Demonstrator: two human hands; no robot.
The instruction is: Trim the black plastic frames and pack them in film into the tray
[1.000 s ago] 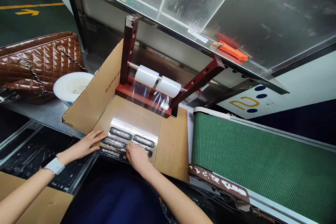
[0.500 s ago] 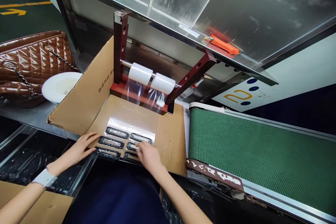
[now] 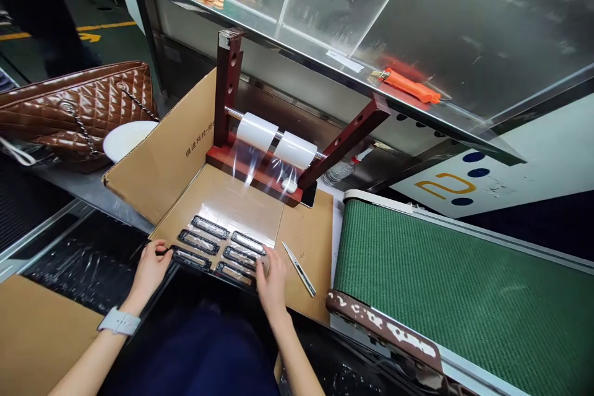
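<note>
Several narrow black rectangular frames (image 3: 198, 241) lie in two columns on clear film (image 3: 241, 223) over brown cardboard (image 3: 241, 189). My left hand (image 3: 154, 269) is at the left edge of the nearest row, its fingers curled and its thumb drawn in; what they pinch is too small to make out. At the right edge of the near frames is my right hand (image 3: 273, 278), fingers bent, thumb and fingertips at the border of the film. What lies between them is hidden. A slim silver craft knife (image 3: 299, 269) rests on the cardboard just right of this hand.
Behind the cardboard, a dark red stand (image 3: 227, 86) carries two white film rolls (image 3: 257, 131). A cardboard flap (image 3: 162, 148) rises at left, beside a white plate (image 3: 125, 139) and brown quilted bag (image 3: 111, 96). A green conveyor belt (image 3: 440, 278) runs along the right. An orange-handled tool (image 3: 411, 85) lies on the shelf above.
My right hand has moved right, off the frames to their edge, and the craft knife now shows on the cardboard. My left hand's spread fingers have curled in. The view has shifted slightly.
</note>
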